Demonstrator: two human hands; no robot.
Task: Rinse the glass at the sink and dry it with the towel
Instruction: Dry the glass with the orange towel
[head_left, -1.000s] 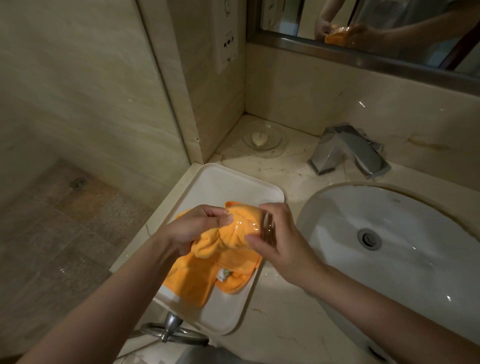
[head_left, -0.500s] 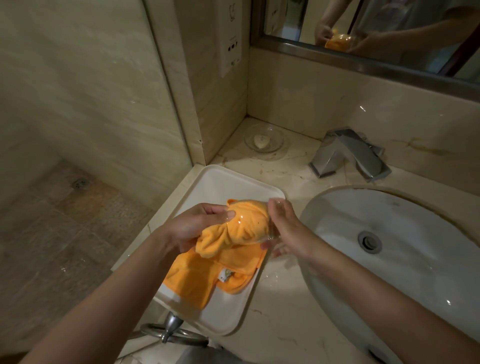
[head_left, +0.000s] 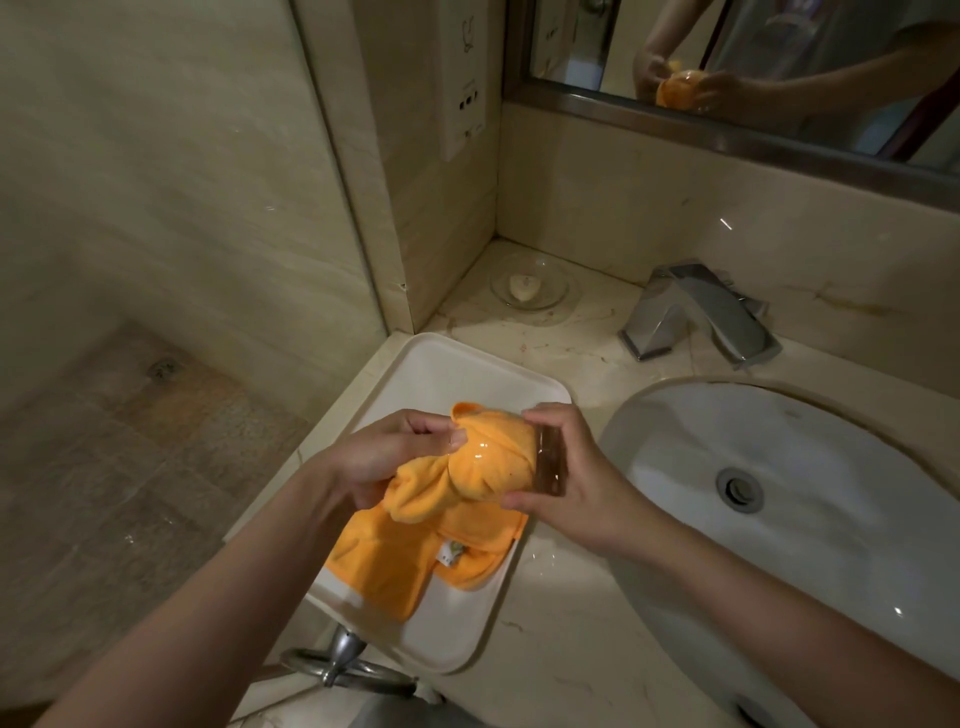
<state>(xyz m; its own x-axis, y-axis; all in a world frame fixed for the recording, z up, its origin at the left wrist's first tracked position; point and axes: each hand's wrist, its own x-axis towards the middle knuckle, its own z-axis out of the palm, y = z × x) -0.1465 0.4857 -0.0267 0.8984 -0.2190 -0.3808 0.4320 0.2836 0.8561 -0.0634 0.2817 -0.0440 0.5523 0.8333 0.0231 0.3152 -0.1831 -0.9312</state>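
Head view.

Glass (head_left: 511, 460): clear tumbler, held on its side above the near end of the tray. Long axis runs left to right; thick base points right, toward the basin, mouth points left. Interior stuffed with orange cloth, which shows through the wall; wet highlights on the surface.

Towel (head_left: 415, 540): orange, soft nap, small white label near the lower hem. One end bunched inside the glass; the remainder hangs down and rests on the tray.

Right hand (head_left: 576, 488): fingers and thumb curled round the base end of the glass, gripping it.

Left hand (head_left: 387, 454): fingers curled, pinching the gathered towel at the mouth of the glass.

Tray (head_left: 447, 371): white, rectangular, rounded corners, raised rim; sits on the countertop just left of the basin.

Sink (head_left: 810, 467): white oval basin, glossy, metal drain ring, set into the stone.

Countertop (head_left: 561, 639): pale marble, veined, polished.

Faucet (head_left: 696, 317): angular chrome, behind the basin.

Soap dish (head_left: 527, 286): clear glass, round, in the back corner, holding a small pale soap.

Mirror (head_left: 727, 62): metal-framed, reflecting the hands and the orange bundle.
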